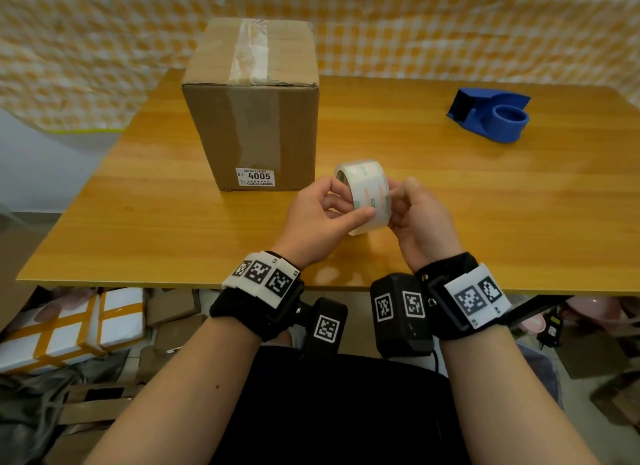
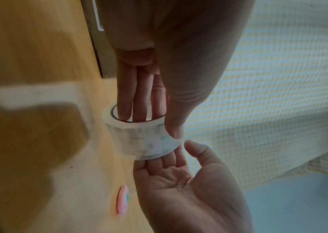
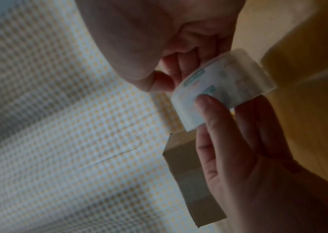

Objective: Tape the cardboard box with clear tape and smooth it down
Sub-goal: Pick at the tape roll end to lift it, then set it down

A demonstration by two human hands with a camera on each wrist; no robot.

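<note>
Two hands hold one roll of clear packing tape (image 1: 363,195) above the near middle of the wooden table (image 1: 450,194), the roll clear of the surface. Left hand (image 1: 320,219): three fingers (image 2: 137,94) pass through the roll's core, thumb pressed on the outer winding, so the roll is gripped from its left side. Right hand (image 1: 420,222): fingers curled against the right rim of the roll, thumb tip on the outer face; the roll is pinched on that side as well. Brown cardboard box (image 1: 254,108) stands upright on the far left part of the table, just beyond and left of the roll, not touched by either hand. A strip of clear tape (image 1: 251,51) lies along the middle of its top face, and a white label reading 4005 (image 1: 255,177) is stuck low on its near face. Blue plastic tape dispenser (image 1: 491,116) sits far right on the table, well apart from box and hands. Orange-and-white checked cloth (image 1: 450,32) hangs behind the table.
</note>
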